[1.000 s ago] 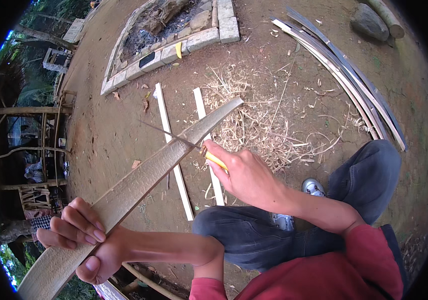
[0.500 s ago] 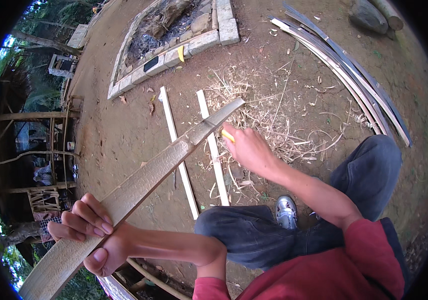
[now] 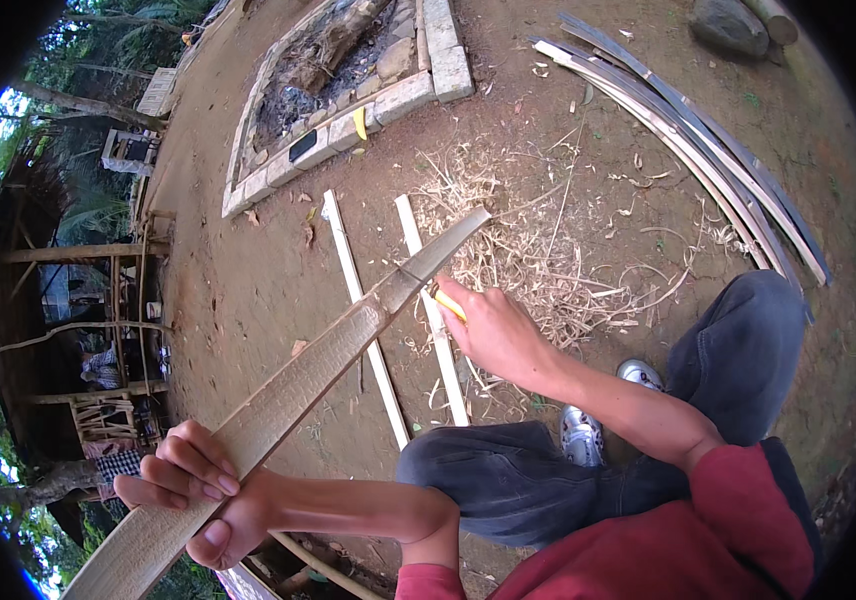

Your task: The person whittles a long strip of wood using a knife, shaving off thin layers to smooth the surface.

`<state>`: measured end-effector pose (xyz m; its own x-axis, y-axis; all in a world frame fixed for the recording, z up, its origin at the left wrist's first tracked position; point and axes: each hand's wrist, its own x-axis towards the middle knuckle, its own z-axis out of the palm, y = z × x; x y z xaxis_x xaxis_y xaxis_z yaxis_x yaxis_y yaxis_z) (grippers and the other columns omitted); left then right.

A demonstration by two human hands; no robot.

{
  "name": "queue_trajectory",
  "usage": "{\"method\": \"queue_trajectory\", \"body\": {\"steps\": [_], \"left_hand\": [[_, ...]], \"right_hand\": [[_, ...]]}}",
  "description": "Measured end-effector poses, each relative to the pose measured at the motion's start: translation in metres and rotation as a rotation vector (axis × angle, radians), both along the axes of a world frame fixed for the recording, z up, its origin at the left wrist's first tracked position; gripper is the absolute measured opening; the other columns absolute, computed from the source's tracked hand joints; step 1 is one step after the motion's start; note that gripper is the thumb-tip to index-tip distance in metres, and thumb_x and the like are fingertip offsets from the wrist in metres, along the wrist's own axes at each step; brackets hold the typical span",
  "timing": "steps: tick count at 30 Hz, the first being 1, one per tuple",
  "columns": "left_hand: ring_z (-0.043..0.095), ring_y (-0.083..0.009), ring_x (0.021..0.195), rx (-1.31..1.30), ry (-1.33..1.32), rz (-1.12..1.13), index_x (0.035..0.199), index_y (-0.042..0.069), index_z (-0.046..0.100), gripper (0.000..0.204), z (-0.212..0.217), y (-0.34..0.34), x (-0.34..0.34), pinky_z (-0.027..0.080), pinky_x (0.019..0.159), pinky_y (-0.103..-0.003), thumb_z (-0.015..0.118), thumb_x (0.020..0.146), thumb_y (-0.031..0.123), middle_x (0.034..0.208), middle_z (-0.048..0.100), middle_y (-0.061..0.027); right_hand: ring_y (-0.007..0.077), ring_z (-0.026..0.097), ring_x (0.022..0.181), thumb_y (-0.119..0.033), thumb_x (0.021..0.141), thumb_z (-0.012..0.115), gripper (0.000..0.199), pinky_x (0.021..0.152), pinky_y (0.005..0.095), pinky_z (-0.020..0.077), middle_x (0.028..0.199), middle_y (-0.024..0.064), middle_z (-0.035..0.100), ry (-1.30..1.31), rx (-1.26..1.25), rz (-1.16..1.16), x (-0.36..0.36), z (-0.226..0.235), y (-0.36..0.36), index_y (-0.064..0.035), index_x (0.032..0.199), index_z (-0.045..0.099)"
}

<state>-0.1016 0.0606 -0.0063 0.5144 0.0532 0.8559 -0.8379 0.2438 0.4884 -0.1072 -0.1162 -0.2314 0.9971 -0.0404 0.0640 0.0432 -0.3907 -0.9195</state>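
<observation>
A long flat bamboo slat (image 3: pixel 318 372) runs from lower left up to the middle of the picture. My left hand (image 3: pixel 198 490) grips its near end from below. My right hand (image 3: pixel 493 330) holds a knife with a yellow handle (image 3: pixel 451 305), its blade set across the slat near the far end. The slat's tip points over a heap of pale shavings (image 3: pixel 538 250) on the dirt.
Two white strips (image 3: pixel 363 310) lie on the ground under the slat. A bundle of long bamboo strips (image 3: pixel 688 130) lies at right. A brick-edged fire pit (image 3: pixel 348 90) sits at the back, a rock (image 3: pixel 733 25) top right, wooden structures at left.
My right hand with the knife has slid along the slat toward its far end. My left hand has kept its grip on the near end.
</observation>
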Motion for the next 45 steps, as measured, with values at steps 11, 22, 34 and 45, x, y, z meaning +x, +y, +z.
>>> {"method": "queue_trajectory", "body": {"steps": [11,22,34,45], "left_hand": [[0.026,-0.0107,0.037,-0.027,0.061,-0.029,0.070,0.012,0.033,0.031,0.005,0.005,0.004,0.030,0.037,-0.020,0.052,0.045,0.015,0.051,0.031,-0.0002],[0.029,-0.0121,0.039,-0.031,0.108,-0.085,0.067,0.012,0.031,0.032,0.023,0.034,-0.020,0.029,0.037,-0.020,0.048,0.040,0.014,0.051,0.031,-0.0015],[0.024,-0.0137,0.037,-0.051,0.054,-0.250,0.061,0.014,0.031,0.028,0.027,0.022,-0.032,0.022,0.040,-0.025,0.046,0.038,0.020,0.049,0.028,-0.0019],[0.033,-0.0073,0.034,0.020,0.013,-0.355,0.059,0.018,0.034,0.025,0.029,0.029,-0.029,0.029,0.037,-0.018,0.051,0.040,0.019,0.044,0.033,0.0053]], "right_hand": [[0.0295,0.069,0.064,-0.010,0.096,0.053,0.028,0.059,0.0401,0.0573,0.075,0.0215,0.068,0.133,-0.026,-0.001,0.028,-0.064,-0.024,0.0067,0.118,0.060],[0.0418,0.066,0.082,-0.018,0.098,0.053,0.039,0.073,0.0477,0.0508,0.094,0.0282,0.066,0.117,-0.058,0.190,-0.048,0.010,-0.034,0.0048,0.129,0.052],[0.0290,0.063,0.052,-0.012,0.098,0.052,0.039,0.050,0.0415,0.0506,0.065,0.0203,0.064,0.178,-0.055,0.044,-0.043,-0.025,-0.013,0.0046,0.133,0.050],[0.0302,0.067,0.052,-0.011,0.096,0.056,0.037,0.050,0.0408,0.0548,0.060,0.0204,0.064,-0.039,-0.028,-0.020,-0.048,0.003,-0.007,0.0067,0.129,0.054]]}}
